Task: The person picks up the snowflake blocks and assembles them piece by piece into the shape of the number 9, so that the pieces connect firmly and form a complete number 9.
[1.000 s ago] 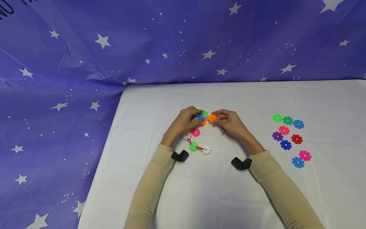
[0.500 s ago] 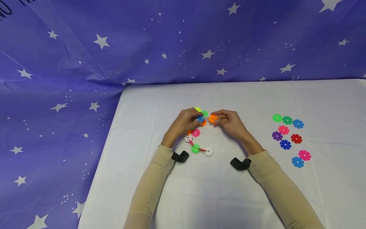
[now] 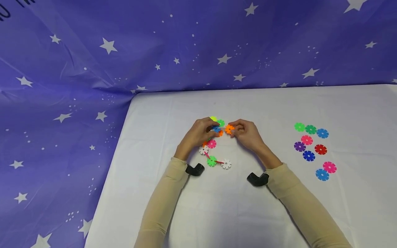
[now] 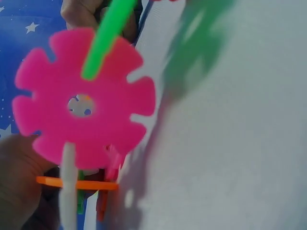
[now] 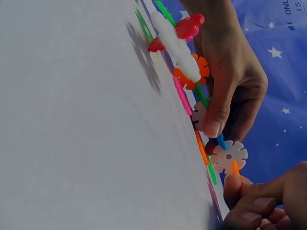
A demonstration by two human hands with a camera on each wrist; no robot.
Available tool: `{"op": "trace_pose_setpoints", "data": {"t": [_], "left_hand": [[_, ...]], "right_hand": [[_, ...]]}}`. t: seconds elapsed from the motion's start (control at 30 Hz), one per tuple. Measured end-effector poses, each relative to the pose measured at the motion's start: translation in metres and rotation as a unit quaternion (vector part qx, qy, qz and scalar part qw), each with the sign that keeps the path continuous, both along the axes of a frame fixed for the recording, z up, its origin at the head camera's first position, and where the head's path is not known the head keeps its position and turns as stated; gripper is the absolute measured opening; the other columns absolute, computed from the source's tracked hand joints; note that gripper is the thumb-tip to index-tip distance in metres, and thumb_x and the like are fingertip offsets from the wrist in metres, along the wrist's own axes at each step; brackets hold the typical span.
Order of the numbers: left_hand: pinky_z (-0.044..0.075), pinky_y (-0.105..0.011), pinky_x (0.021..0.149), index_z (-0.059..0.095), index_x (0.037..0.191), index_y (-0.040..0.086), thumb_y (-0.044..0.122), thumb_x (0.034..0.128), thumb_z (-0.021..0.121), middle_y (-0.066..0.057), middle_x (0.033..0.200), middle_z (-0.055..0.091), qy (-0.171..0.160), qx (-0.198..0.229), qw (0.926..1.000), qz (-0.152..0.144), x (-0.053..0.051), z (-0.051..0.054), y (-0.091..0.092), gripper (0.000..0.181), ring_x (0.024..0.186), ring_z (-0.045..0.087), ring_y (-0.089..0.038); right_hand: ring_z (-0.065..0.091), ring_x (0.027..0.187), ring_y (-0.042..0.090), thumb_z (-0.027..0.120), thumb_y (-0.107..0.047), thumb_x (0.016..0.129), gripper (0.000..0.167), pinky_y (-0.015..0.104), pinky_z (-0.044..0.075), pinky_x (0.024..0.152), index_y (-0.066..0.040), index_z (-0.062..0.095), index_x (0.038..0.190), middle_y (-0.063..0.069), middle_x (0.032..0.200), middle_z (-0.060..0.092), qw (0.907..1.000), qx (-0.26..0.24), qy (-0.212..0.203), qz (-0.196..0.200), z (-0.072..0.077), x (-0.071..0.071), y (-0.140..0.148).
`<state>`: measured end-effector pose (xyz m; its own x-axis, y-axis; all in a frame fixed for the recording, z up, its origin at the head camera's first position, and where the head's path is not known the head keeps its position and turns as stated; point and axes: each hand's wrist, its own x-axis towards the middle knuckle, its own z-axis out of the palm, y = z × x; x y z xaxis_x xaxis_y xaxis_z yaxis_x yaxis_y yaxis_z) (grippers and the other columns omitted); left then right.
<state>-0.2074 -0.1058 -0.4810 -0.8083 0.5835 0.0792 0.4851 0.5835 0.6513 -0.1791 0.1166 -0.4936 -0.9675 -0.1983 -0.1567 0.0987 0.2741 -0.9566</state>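
Note:
In the head view my left hand pinches a blue notched disc in a linked chain of coloured discs. My right hand holds an orange disc between thumb and fingers. The right wrist view shows a white disc joining the blue disc's edge to the orange one. Below the left hand the chain runs on through a pink disc, a green disc and a white disc. A pink disc looms close in the left wrist view.
Several loose discs lie flat at the right of the white table, among them a red disc, a purple disc and a light blue disc. A purple-blue cloth with stars hangs behind and at the left.
The lower end of the chain has shifted slightly down and right. Both hands keep their holds, with the right hand and its orange disc moving very little.

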Motion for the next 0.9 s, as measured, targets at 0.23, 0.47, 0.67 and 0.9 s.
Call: {"op": "trace_pose_setpoints", "data": {"t": [0.23, 0.47, 0.67, 0.9], "left_hand": [[0.044, -0.025, 0.072, 0.071, 0.114, 0.004, 0.018, 0.0855, 0.076, -0.007, 0.097, 0.066, -0.003, -0.008, 1.0, -0.004, 0.0015, 0.0001, 0.0002, 0.033, 0.08, 0.054, -0.016], [0.047, -0.027, 0.073, 0.071, 0.113, 0.003, 0.017, 0.0852, 0.076, -0.008, 0.099, 0.067, 0.002, -0.002, 1.0, -0.009, 0.0026, -0.0011, 0.001, 0.032, 0.081, 0.056, -0.017], [0.047, -0.026, 0.075, 0.071, 0.113, 0.003, 0.016, 0.0851, 0.077, -0.008, 0.099, 0.067, -0.003, 0.002, 0.9999, -0.011, 0.0039, -0.0029, 0.001, 0.031, 0.081, 0.056, -0.016], [0.045, -0.024, 0.07, 0.072, 0.11, 0.003, 0.017, 0.0841, 0.078, -0.006, 0.096, 0.067, 0.005, 0.024, 0.9994, -0.023, 0.0007, -0.0023, -0.0007, 0.03, 0.077, 0.054, -0.015]], "right_hand": [[0.068, 0.072, 0.02, 0.057, 0.003, 0.092, 0.028, 0.015, 0.046, 0.062, 0.003, 0.064, 0.119, 0.022, 0.089, 0.07, 0.9995, 0.029, -0.012, 0.0, -0.0015, -0.0002, -0.0007], [0.067, 0.069, 0.015, 0.056, 0.004, 0.092, 0.028, 0.016, 0.045, 0.06, 0.002, 0.064, 0.118, 0.018, 0.086, 0.07, 0.9998, 0.011, -0.012, 0.007, -0.0051, -0.0007, 0.0021], [0.051, 0.048, 0.008, 0.056, 0.002, 0.093, 0.027, 0.021, 0.039, 0.043, 0.002, 0.062, 0.12, 0.018, 0.085, 0.07, 0.9989, -0.017, -0.042, 0.013, -0.0051, 0.0003, 0.0036], [0.047, 0.046, 0.007, 0.056, 0.002, 0.094, 0.027, 0.021, 0.037, 0.04, 0.002, 0.062, 0.12, 0.015, 0.083, 0.071, 0.9986, -0.015, -0.049, 0.011, -0.003, -0.0009, 0.0041]]}}
